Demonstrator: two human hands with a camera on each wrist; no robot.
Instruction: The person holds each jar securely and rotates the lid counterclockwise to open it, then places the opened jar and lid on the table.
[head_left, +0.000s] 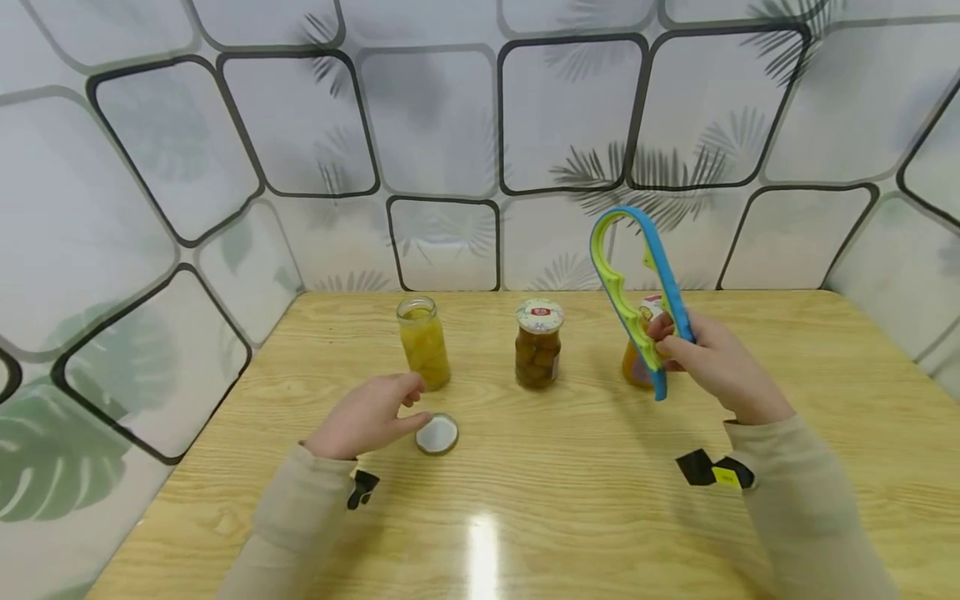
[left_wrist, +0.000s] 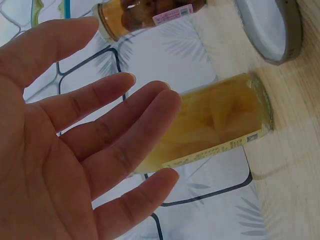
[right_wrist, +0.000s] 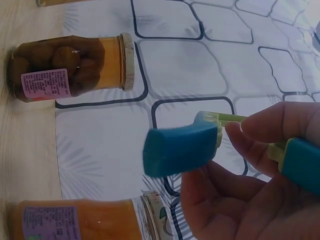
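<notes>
We see the right hand (head_left: 720, 367) raised above the table (head_left: 540, 517), its fingers curled round the lower part of a blue-and-green jar opener (head_left: 664, 271) and its thumb pressed against it; we find the jar opener upright and slightly tilted, its rounded, closed end at the top and its two arms running down to the grip, the outside blue and the scalloped inside yellow-green; from the head view it overlaps a lidded jar of orange preserve (head_left: 636, 367) standing behind it on the right.

We see the left hand (head_left: 371, 418) with its fingers loosely extended and spread, slightly bent, holding nothing; it hovers near a lidless glass jar of yellow fruit (head_left: 426, 346), which stands upright on the left and shows a pale printed label in the left wrist view; a round metal lid (head_left: 437, 434) lies on the wood in front of that jar, its white inner face up, just beside the thumb in the head view; the left wrist view shows the thumb and the lid apart.

Between the two outer jars we see a jar of brown preserved fruit (head_left: 537, 358), upright, its patterned pale lid on; the right wrist view shows its pink label; behind the table we see a white wall covering (head_left: 442, 117) printed with rounded dark outlines and grey fronds; both arms wear beige sleeves (head_left: 806, 492).
</notes>
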